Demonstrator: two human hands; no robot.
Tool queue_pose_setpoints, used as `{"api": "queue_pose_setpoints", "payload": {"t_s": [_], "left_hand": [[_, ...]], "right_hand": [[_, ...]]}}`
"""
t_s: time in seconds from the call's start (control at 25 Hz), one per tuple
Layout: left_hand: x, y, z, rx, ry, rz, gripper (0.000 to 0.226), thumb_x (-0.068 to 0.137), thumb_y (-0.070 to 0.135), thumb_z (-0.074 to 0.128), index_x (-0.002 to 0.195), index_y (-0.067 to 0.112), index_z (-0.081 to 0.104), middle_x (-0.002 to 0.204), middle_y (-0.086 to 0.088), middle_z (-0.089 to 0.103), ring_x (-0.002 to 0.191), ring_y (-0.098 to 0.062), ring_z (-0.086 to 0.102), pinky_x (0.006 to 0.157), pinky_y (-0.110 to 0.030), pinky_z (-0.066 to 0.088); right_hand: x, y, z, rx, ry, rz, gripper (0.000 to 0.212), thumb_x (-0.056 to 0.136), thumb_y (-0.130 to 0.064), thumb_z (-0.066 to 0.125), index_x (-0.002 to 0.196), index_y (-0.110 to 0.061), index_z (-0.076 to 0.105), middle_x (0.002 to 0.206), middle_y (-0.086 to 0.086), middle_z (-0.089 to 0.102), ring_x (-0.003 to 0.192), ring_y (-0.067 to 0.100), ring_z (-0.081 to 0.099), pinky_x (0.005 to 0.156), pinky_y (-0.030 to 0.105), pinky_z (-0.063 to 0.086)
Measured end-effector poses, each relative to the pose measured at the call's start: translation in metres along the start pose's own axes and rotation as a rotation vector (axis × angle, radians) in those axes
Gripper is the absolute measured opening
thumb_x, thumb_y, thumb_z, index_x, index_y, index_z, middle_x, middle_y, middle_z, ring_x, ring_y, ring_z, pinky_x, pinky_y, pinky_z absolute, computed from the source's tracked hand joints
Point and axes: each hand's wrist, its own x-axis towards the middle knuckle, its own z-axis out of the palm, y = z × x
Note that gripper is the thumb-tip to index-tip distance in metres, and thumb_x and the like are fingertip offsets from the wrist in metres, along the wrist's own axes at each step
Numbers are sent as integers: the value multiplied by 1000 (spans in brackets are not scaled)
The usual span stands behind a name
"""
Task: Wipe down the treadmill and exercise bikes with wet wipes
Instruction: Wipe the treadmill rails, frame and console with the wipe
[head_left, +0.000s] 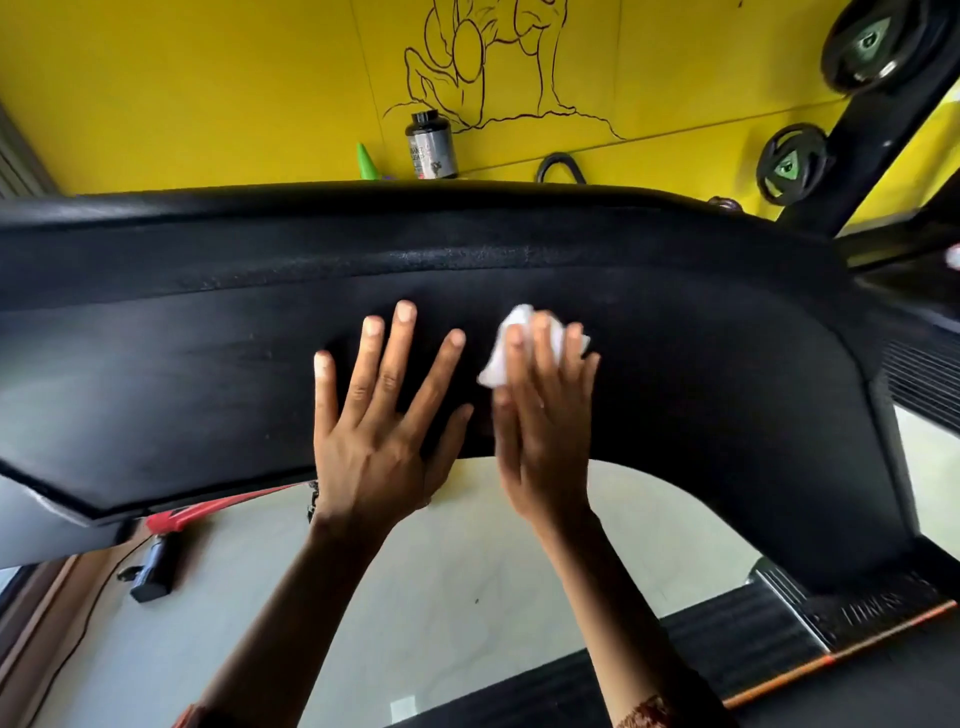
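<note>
At far left, on the pale floor, a small black tool lies beside a red part; what either is cannot be made out. Above them the wide black panel of the treadmill arches across the scene from edge to edge, its surface matte with a rougher, speckled band along the upper part.

The person stands at the panel with both arms reaching up to it. The left hand lies flat on the panel, fingers straight and spread, grasping nothing. Just beside it, the right hand presses a bunched white wet wipe against the panel near its middle. Its fingers lie straight over the wipe and are not curled round it. The wipe shows past the fingertips and at the thumb side.

Behind the top edge of the panel, a green cone and a black jar stand before a yellow wall bearing a dark line drawing.

At right, two black weight plates hang on a dark frame. At lower right, the treadmill's dark belt runs beside a side rail with an orange strip.
</note>
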Motion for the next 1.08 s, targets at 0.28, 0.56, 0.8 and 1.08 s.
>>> {"api": "queue_pose_setpoints", "payload": {"t_s": [0.28, 0.56, 0.8, 1.08], "left_hand": [[9, 6, 6, 70, 7, 9, 59, 93, 46, 53, 146, 27, 34, 154, -10, 18, 148, -18, 4, 119, -46, 3], [-4, -2, 1, 106, 4, 14, 61, 94, 50, 51, 148, 29, 32, 162, 0, 4, 148, -20, 6, 119, -45, 4], [-18, -16, -10, 151, 15, -87, 68, 94, 58, 42, 152, 33, 16, 161, 1, -7, 148, -21, -5, 117, -47, -2], [-44, -67, -34, 154, -35, -148, 66, 95, 57, 37, 152, 32, 14, 161, 3, -5, 149, -21, -1, 118, -48, 1]], "right_hand": [[24, 19, -9, 112, 235, 483, 52, 104, -36, 11, 150, -12, 15, 157, 7, 13, 146, 29, 6, 117, 43, 5], [1, 11, 3, -4, 129, 190, 46, 105, -31, 20, 147, -15, 25, 155, 1, 20, 146, 26, 12, 117, 51, 11], [-40, -24, 25, 1, 36, 76, 48, 105, -34, 16, 152, -27, 10, 160, -12, -3, 148, 20, 2, 117, 48, 5], [-7, -84, 40, -6, 25, -58, 46, 104, -30, 21, 148, -16, 27, 155, 1, 21, 148, 21, 6, 118, 46, 5]]}}
